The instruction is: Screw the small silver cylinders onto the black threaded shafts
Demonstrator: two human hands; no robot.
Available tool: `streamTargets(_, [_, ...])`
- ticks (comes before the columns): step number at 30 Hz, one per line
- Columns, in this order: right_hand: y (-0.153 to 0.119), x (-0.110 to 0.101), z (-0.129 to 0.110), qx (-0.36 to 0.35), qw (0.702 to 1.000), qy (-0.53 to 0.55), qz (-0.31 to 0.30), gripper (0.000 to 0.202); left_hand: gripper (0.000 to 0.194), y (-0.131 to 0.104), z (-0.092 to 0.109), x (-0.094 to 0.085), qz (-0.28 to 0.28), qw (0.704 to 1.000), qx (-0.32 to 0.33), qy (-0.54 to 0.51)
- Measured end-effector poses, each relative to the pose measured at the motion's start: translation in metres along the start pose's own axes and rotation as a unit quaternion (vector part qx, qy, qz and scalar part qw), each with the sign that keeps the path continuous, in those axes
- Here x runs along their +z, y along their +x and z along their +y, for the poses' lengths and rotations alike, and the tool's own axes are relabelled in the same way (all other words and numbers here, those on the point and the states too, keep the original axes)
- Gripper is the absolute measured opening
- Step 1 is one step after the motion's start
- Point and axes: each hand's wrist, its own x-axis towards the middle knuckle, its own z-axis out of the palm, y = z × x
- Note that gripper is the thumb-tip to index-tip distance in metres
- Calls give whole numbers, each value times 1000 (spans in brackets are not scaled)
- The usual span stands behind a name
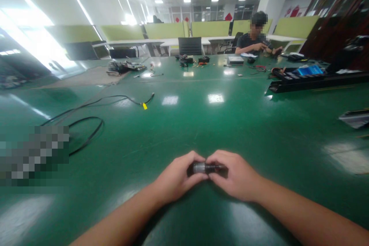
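Observation:
Near the front of the green table (184,123) a small silver-and-black cylindrical part (199,167) lies crosswise between my hands; its exact kind is not clear. My left hand (182,173) curls around the silver end, thumb on the near side and fingers on the far side. Around the black end my right hand (233,173) closes in the same way. The fingertips of both hands meet near the middle of the part, and its two ends are partly hidden by the palms.
Black cables (100,123) with a yellow tag (144,106) lie to the left, beside a blurred-out grey object (34,153). Black rails (314,82) stand at the right. Across the table sits a person (250,44), near a grey box (235,60) and several small parts.

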Motion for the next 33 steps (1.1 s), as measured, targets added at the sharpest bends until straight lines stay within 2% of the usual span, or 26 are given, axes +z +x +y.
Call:
streamTargets(8, [1, -1, 4, 6, 1000, -18, 6, 12, 24, 2, 2, 6, 27, 999, -9, 18])
streamTargets(27, [2, -4, 6, -12, 999, -41, -2, 9, 24, 0, 2, 6, 22, 999, -6, 24])
streamTargets(33, [2, -6, 7, -20, 999, -39, -21, 10, 23, 0, 2, 6, 20, 999, -3, 31])
